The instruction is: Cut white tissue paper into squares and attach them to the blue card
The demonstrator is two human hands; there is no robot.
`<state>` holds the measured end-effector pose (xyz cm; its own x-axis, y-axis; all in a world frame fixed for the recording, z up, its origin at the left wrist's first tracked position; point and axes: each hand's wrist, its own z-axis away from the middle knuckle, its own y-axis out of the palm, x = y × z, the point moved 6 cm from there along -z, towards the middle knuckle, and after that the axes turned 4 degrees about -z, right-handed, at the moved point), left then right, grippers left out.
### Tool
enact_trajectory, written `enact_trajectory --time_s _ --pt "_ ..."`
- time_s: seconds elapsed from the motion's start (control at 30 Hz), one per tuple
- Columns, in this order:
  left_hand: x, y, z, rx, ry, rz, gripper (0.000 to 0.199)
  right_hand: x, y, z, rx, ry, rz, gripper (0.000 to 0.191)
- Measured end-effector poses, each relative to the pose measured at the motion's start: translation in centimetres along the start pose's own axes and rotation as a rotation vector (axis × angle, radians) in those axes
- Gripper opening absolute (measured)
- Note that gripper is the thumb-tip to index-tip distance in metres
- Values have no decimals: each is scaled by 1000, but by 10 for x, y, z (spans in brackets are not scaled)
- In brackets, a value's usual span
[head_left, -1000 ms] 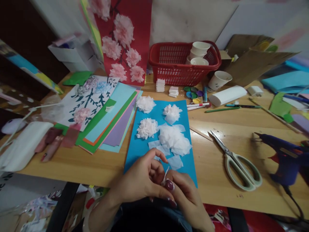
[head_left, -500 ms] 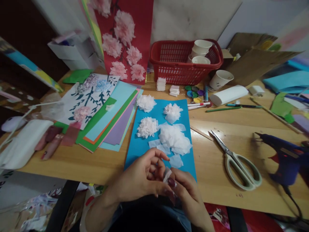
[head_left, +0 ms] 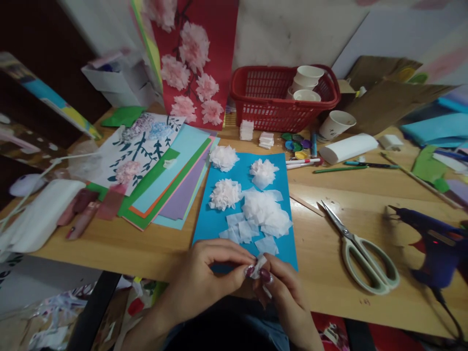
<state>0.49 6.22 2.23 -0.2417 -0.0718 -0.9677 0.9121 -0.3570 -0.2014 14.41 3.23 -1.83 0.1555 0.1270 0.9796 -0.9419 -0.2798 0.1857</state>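
Note:
A small crumpled piece of white tissue paper (head_left: 260,264) is pinched between my two hands at the front edge of the table. My left hand (head_left: 215,273) closes thumb and fingers on its left side. Fingers bent, my right hand (head_left: 288,287) grips it from the right. Just beyond lies a blue sheet (head_left: 199,229), partly covered by my hands. On it sit several ruffled tissue flowers (head_left: 225,194), a heap of loose white tissue (head_left: 265,209) and flat tissue squares (head_left: 239,228).
Scissors (head_left: 351,239) and a blue glue gun (head_left: 431,239) lie to the right. Coloured paper sheets (head_left: 179,195) are stacked left. Behind stand a red basket (head_left: 270,114) with paper cups, a paper cup (head_left: 336,125) and a red flower picture (head_left: 226,63).
My left hand has closed from loosely curled fingers into a pinch on the tissue paper beside my right hand. The view has shifted slightly, and more of the flat tissue squares show.

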Motion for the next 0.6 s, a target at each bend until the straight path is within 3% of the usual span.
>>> enact_trajectory --time_s 0.27,0.6 --pt "0 0 -2 -57 -5 -41 14 -1 -1 1 -17 -25 35 39" --pt "8 -4 -2 -94 -68 68 11 -8 -7 1 -98 -32 -108 43"
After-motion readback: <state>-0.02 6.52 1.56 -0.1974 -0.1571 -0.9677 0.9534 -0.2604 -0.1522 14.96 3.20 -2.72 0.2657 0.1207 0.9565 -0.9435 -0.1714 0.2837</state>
